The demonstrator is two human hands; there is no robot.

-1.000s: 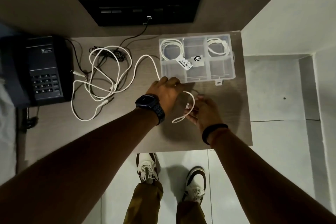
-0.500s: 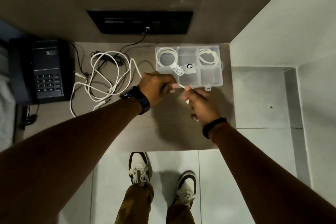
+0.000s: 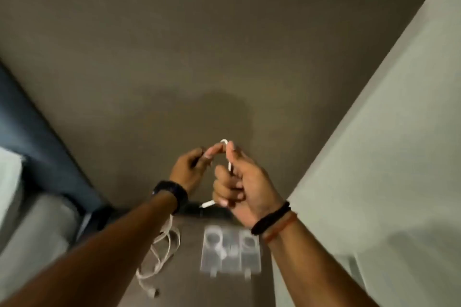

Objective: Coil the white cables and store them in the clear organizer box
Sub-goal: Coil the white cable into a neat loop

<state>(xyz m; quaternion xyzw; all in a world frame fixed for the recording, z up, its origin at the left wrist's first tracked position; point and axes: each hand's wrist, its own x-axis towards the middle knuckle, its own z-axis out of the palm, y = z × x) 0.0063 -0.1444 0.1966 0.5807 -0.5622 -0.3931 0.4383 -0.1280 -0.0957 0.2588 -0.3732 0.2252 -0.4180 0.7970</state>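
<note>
Both hands are raised high in front of the brown wall, well above the table. My right hand grips a white cable; a short loop sticks out above its fingers and a plug end pokes out below its fist. My left hand pinches the same cable at the loop's top with fingertips. Far below, blurred, the clear organizer box lies on the table with a coiled white cable in each of two compartments. More loose white cable trails on the table under my left forearm.
The brown table shows only at the bottom of the view. A pale wall runs along the right. A dark blue panel and a grey surface are at the left. The picture is motion-blurred.
The view has tilted sharply upward. Both hands have lifted the cable from table height up in front of the wall, and the box and loose cables have dropped to the bottom of the view.
</note>
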